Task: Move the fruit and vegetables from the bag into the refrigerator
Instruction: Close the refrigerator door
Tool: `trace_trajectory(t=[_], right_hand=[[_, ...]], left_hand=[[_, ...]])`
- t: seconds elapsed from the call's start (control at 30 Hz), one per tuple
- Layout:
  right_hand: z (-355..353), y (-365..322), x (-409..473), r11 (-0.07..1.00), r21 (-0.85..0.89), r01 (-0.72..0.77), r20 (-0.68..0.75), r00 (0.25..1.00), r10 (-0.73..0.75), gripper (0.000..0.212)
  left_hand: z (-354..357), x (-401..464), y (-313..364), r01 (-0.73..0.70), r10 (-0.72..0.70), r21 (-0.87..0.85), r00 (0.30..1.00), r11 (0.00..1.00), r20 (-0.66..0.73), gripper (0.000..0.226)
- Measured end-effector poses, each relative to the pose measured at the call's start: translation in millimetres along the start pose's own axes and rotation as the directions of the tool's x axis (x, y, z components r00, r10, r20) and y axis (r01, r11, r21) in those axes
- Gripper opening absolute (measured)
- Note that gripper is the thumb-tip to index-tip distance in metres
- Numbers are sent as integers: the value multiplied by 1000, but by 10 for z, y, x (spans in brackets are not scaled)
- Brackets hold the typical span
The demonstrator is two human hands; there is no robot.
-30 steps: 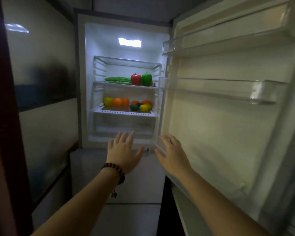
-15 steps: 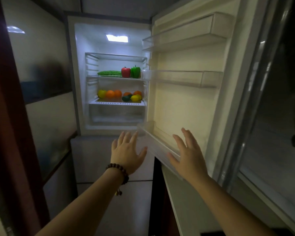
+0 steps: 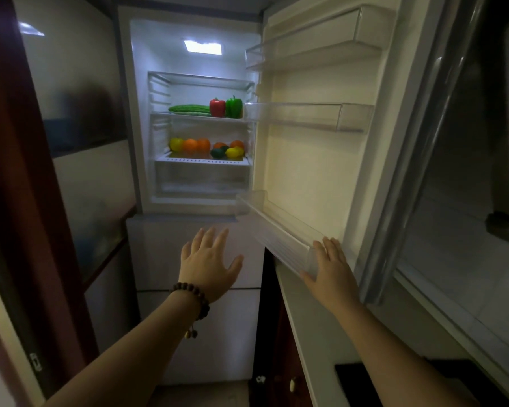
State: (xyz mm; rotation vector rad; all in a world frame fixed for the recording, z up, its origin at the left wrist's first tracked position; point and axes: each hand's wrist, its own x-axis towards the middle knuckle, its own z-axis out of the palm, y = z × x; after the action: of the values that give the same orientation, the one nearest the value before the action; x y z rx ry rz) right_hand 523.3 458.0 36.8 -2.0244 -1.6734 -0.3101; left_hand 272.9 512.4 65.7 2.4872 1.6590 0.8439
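two shelves inside the refrigerator (image 3: pixel 130 113) already hold the fruit (image 3: pixel 206 146) and vegetables (image 3: pixel 206 108). no bag shows. below them, left hand (image 3: pixel 207 264) hovers spread and empty; right hand (image 3: pixel 331 270) lies flat against the door bin (image 3: pixel 276 233), likely closing up.

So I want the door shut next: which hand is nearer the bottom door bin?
Right. The right hand rests on the bottom door bin; the left hand hovers apart, left of it.
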Motion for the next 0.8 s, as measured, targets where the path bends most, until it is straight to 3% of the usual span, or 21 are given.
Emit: trace_trajectory(t=[0.3, 0.47, 0.53, 0.63, 0.7, 0.8], right_hand=[[133, -611, -131, 988, -85, 128, -35, 991, -132, 74], [117, -1113, -117, 984, -38, 173, 95, 981, -169, 75], [8, -1290, -115, 963, -41, 267, 109, 959, -261, 72], [-245, -1456, -87, 856, -136, 499, -116, 850, -514, 64], [-379, -1489, -11, 809, -198, 553, -240, 773, -587, 59], [-475, -1441, 142, 760, -299, 577, -297, 701, -649, 54]], left_hand=[[-19, -206, -312, 53, -51, 27, 997, 998, -61, 72], [-219, -281, -512, 140, -134, 46, 985, 989, -110, 72], [-313, -289, -593, 181, -169, 72, 975, 981, -146, 72], [-454, -295, -704, 219, -201, 78, 961, 973, -190, 72], [-547, -297, -757, 237, -219, 67, 953, 969, -208, 72], [-655, -315, -806, 247, -221, 75, 942, 966, -254, 72]])
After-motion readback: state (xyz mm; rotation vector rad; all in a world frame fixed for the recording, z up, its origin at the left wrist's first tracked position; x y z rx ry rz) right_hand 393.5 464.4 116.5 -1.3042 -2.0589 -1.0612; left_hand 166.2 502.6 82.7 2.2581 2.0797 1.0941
